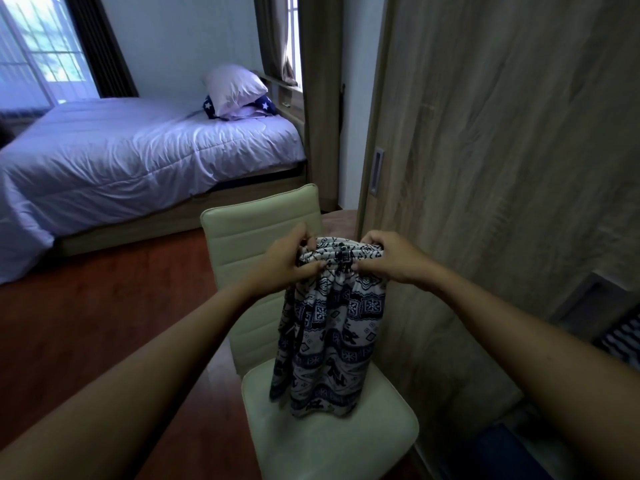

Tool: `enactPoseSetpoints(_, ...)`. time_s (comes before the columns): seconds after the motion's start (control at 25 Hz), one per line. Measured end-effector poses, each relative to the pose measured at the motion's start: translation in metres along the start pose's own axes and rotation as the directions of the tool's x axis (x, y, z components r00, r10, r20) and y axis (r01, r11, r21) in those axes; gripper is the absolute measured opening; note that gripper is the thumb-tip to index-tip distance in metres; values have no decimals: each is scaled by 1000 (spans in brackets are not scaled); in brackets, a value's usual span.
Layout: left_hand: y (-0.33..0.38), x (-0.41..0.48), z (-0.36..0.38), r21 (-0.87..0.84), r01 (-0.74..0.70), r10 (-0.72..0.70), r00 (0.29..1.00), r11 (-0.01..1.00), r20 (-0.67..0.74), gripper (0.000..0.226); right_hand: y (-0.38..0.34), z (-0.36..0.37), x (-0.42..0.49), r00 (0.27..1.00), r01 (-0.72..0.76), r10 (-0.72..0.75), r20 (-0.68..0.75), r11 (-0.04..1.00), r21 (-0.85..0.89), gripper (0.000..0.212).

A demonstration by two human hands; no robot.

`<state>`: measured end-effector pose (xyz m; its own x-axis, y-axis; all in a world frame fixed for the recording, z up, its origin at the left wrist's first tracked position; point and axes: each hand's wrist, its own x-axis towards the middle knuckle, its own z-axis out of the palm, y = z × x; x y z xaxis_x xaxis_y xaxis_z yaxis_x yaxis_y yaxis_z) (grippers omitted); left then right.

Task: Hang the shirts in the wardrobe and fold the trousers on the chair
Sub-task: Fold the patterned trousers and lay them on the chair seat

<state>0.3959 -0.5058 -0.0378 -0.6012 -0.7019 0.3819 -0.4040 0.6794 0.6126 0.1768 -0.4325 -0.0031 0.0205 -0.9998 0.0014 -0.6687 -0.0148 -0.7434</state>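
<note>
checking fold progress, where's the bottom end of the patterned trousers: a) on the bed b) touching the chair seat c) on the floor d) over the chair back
b: both hands hold the patterned trousers up by the waistband, and the lower end rests on the chair seat.

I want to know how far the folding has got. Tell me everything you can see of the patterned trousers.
The patterned trousers are thin, soft-looking fabric, white with dark blue geometric bands. They hang upright, not yet folded: the left hand and the right hand each pinch the bunched top edge, held in front of the cream chair backrest. The lower end rests crumpled on the chair seat. Nothing else touches them.
</note>
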Motion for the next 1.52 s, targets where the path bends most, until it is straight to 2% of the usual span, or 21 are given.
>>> enactPoseSetpoints(0.12,-5,-7,4,51,-72,66,992,996,111,47,6,11,3,997,-43,44,62,999,-25,27)
enactPoseSetpoints(0.24,-15,-7,9,124,-7,-10,990,992,140,60,12,24,13,993,-61,67,96,996,-64,31)
enactPoseSetpoints(0.36,-32,4,12,352,13,-71,986,936,152,38,18,33,30,1000,-27,28,-1,977,-209,29)
enactPoseSetpoints(0.44,-40,16,12,436,16,-112,974,900,195,28,22,38,43,999,3,-11,-40,978,-209,27)
enactPoseSetpoints(0.6,-55,40,-1,379,-34,-47,978,925,202,35,26,35,61,984,112,-143,-105,961,-252,23)
enactPoseSetpoints(0.76,-45,42,-16,298,-116,121,993,948,3,47,24,18,63,893,309,-400,-205,877,-367,31)
enactPoseSetpoints(0.88,-33,16,-15,236,-136,166,979,962,-114,48,30,22,43,818,327,-510,-267,793,-514,40)
enactPoseSetpoints(1.04,-35,-67,29,232,-251,270,961,940,-52,36,84,68,-22,683,463,-705,-191,621,-632,40)
enactPoseSetpoints(1.08,-40,-97,50,220,-264,272,962,939,-6,36,104,89,-42,681,500,-714,-163,616,-609,38)
enactPoseSetpoints(1.16,-55,-161,100,148,-219,199,970,965,137,32,161,141,-81,754,512,-653,-68,650,-562,37)
enactPoseSetpoints(1.24,-68,-221,151,59,-39,22,961,998,277,43,209,195,-120,859,474,-506,75,731,-491,29)
enactPoseSetpoints(1.32,-76,-268,197,-10,157,-141,908,987,394,53,243,235,-156,916,402,-363,172,832,-383,37)
enactPoseSetpoints(1.44,-86,-299,241,-92,344,-268,850,934,453,45,271,267,-184,970,153,-96,224,956,-251,55)
enactPoseSetpoints(1.52,-97,-298,258,-123,425,-348,849,897,397,41,281,276,-181,975,-48,63,212,996,-75,52)
